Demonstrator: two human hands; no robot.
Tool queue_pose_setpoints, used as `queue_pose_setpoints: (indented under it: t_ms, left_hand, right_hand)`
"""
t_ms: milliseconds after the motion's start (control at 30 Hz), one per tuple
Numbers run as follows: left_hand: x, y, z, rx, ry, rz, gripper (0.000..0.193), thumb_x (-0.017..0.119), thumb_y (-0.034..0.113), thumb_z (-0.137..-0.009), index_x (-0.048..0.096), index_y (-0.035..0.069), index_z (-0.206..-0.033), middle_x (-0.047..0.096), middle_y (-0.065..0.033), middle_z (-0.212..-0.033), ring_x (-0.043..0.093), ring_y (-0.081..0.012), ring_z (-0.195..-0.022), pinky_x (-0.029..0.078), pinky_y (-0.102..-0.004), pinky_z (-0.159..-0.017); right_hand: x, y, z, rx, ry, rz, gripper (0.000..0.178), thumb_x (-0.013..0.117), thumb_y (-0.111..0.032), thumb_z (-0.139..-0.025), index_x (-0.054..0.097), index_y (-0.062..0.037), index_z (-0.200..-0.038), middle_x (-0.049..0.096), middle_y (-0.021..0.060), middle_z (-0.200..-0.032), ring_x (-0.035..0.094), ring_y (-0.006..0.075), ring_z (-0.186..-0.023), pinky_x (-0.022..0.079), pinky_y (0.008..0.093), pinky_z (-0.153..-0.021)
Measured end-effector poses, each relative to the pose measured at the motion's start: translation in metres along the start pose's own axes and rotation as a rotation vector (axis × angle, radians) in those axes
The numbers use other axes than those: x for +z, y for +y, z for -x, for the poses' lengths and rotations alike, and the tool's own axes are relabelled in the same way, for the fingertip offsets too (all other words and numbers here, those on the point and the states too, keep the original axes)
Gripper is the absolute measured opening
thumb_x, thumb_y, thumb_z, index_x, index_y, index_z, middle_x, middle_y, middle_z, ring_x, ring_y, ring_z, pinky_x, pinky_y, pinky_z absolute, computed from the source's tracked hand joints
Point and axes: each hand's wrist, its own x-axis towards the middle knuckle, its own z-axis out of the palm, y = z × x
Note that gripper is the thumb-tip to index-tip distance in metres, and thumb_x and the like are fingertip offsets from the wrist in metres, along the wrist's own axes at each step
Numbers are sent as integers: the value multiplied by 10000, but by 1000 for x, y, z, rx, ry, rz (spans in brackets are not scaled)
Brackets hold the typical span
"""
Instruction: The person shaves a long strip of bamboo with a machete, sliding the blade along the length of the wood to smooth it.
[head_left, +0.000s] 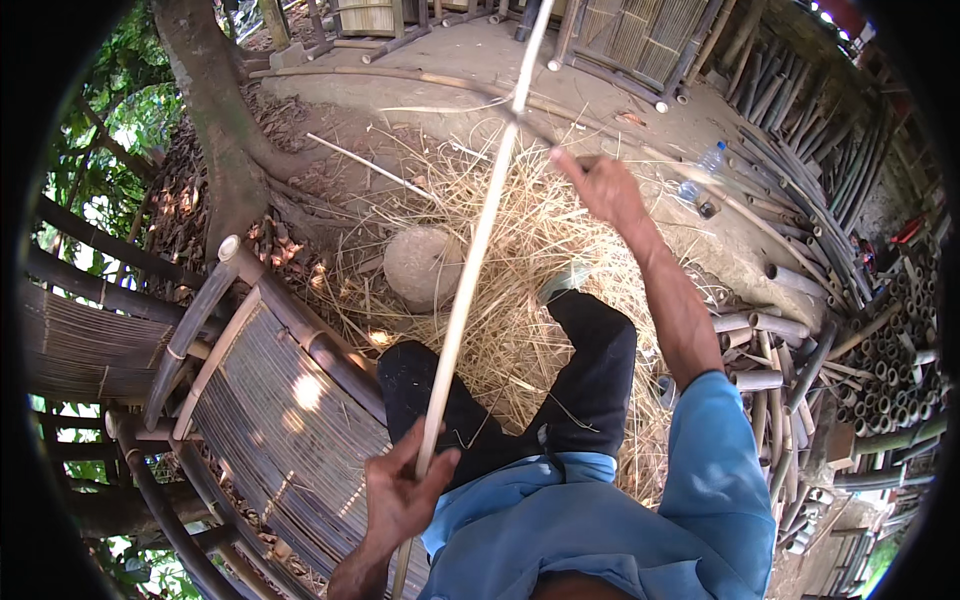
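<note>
A long, pale, peeled bamboo pole (478, 240) slants up from my lap and runs out past the top edge. Near its lower end my left hand (405, 490) is wrapped round it. Out in front, to the right of the pole, my right hand (605, 190) is closed on a knife (538, 130). Its dark, thin blade, blurred, reaches left to the pole and seems to touch or cross it. The knife's handle is hidden in my fist. Below, a heap of straw-coloured shavings (520, 300) spreads around my feet.
A round stone block (422, 268) stands among the shavings. On the left are a bamboo bench (290, 400) and a tree trunk (215, 110). Stacked bamboo lengths (885, 370) and a clear plastic bottle (705, 170) are on the right. Bamboo panels (640, 40) lean at the back.
</note>
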Motion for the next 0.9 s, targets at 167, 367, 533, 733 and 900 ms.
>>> queue_pose_setpoints:
  t_ms: [167,367,533,733,900]
  left_hand:
    - [-15,-10,3,-328,-108,197,323,637,143,-999,645,-30,-1272,569,16,-599,487,-24,-503,357,-207,-446]
    - [-5,-11,-66,-121,-48,133,377,579,117,-1014,587,-8,-1370,535,11,-556,428,-43,-425,311,-227,-408]
    - [-4,-14,-91,-64,-100,139,358,557,68,-1000,600,0,-1349,533,26,-646,491,-43,-578,369,-235,-503]
    - [3,-5,-71,-172,-39,194,339,566,30,-988,595,-20,-1322,525,44,-696,446,-37,-592,334,-226,-514]
    - [-4,-9,-53,-167,-21,111,338,577,35,-985,607,-15,-1318,502,62,-692,388,-14,-598,293,-224,-505]
  right_hand:
    - [-11,0,-17,-72,125,66,966,318,-850,-903,719,27,-839,569,129,-554,572,369,-530,501,514,-618]
    - [58,-41,76,-185,-119,-123,872,363,-807,-925,731,-23,-833,530,96,-491,558,263,-450,491,453,-483]
    - [77,-78,163,-691,-85,-132,716,517,-727,-920,732,-57,-791,582,117,-500,617,289,-458,492,433,-458]
    - [72,-64,127,-366,-158,-110,743,526,-770,-886,745,-68,-778,558,109,-467,603,270,-438,496,433,-453]
    - [69,-68,138,-629,-78,-45,729,525,-732,-917,763,-55,-787,547,85,-452,563,231,-389,471,392,-416]
